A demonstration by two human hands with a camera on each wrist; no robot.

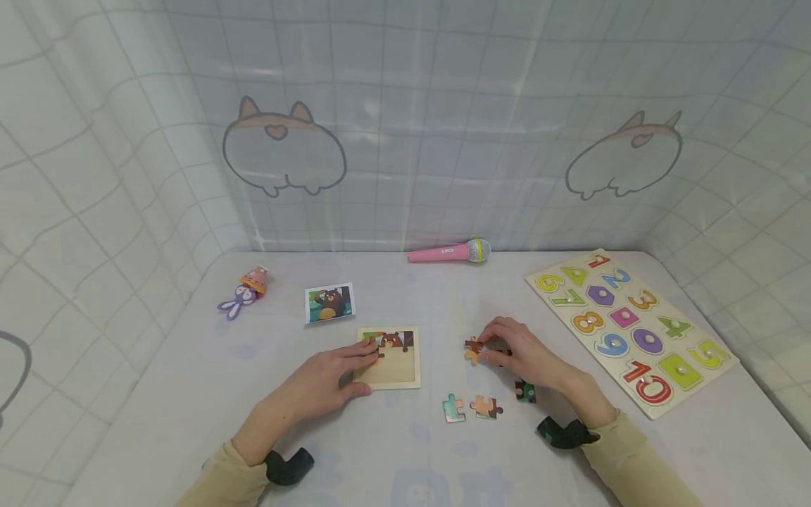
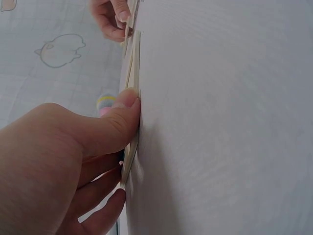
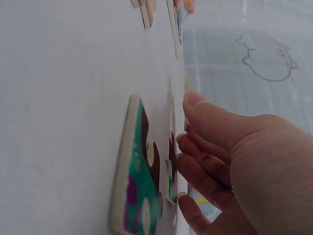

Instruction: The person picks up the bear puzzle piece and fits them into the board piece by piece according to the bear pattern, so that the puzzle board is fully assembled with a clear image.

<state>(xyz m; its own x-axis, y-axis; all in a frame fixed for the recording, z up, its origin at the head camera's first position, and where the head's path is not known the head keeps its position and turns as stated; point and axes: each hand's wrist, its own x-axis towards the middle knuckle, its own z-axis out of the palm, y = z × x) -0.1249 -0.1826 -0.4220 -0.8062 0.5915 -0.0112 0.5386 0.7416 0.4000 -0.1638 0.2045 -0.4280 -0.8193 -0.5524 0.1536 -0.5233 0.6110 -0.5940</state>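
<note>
Pale wooden jigsaw tray (image 1: pixel 399 372), square and shallow, lying on a table covered in white cloth (image 1: pixel 355 451), between the two hands and nearer the left. Picture pieces showing a brown bear's face (image 1: pixel 391 341) occupy its far part; the near part is bare wood. The left hand (image 1: pixel 324 382) grips the tray at its left side, thumb against the near rim and fingertips reaching over the fitted pieces. The right hand (image 1: pixel 524 353), well apart from the left, pinches a brown-and-orange jigsaw piece (image 1: pixel 472 350) between thumb and fingers, to the right of the tray; whether this piece is clear of the cloth cannot be told. Beneath the right hand lies a dark brown-and-green piece (image 3: pixel 170 156), partly hidden in the head view. Nearer the person are a green, brown and purple piece (image 1: pixel 525 391), an orange-tan piece (image 1: pixel 486 407) and a pale teal piece (image 1: pixel 453 409), the last two side by side. Beyond the tray, to the left, lies a bear picture card (image 1: pixel 329 303); farther left, a small purple toy with an orange-pink cap (image 1: pixel 246 292); at the far edge, a pink toy microphone (image 1: pixel 446 253); at right, a cream board of coloured numbers and shapes (image 1: pixel 598 352).
</note>
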